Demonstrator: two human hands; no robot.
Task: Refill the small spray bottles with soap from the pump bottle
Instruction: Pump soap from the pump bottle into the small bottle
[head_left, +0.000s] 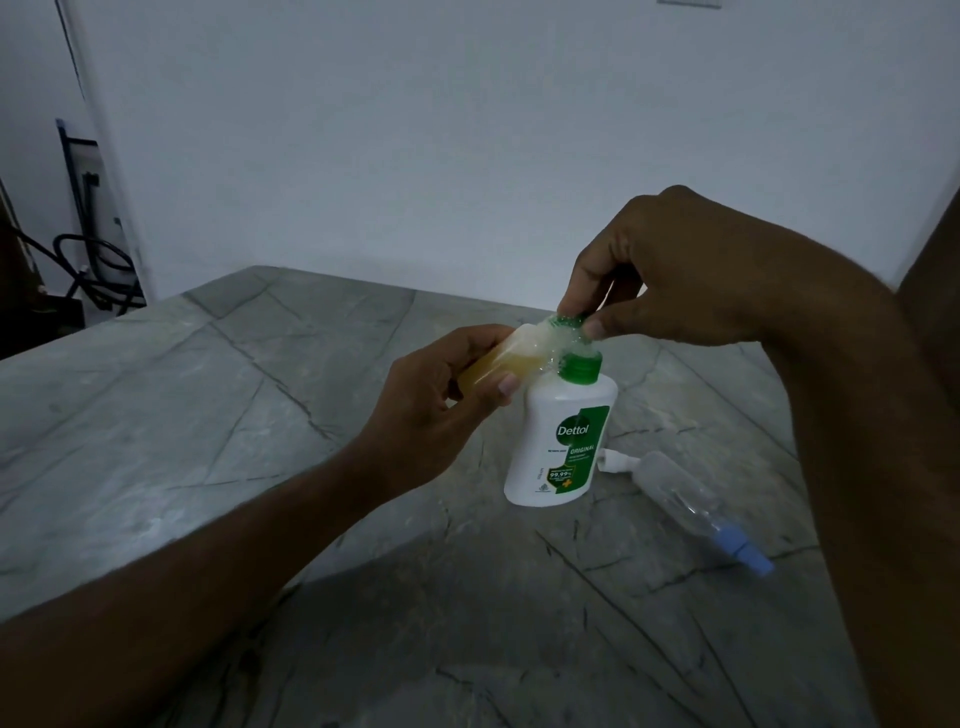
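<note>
A white pump bottle (561, 441) with a green collar and a Dettol label stands upright on the grey stone table (208, 415). My left hand (441, 405) holds a small clear spray bottle (519, 353) tilted on its side, with yellowish soap inside and its mouth right at the pump's nozzle. My right hand (665, 280) pinches the green pump head (571, 322) from above. A second small clear spray bottle (691, 499) with a blue cap lies on its side to the right of the pump bottle. A white spray top (615, 460) lies beside it.
A white wall runs behind the table. At the far left, black cables (88, 270) and a dark stand sit on the floor beyond the table's edge. The table's far edge slants from the left toward the back.
</note>
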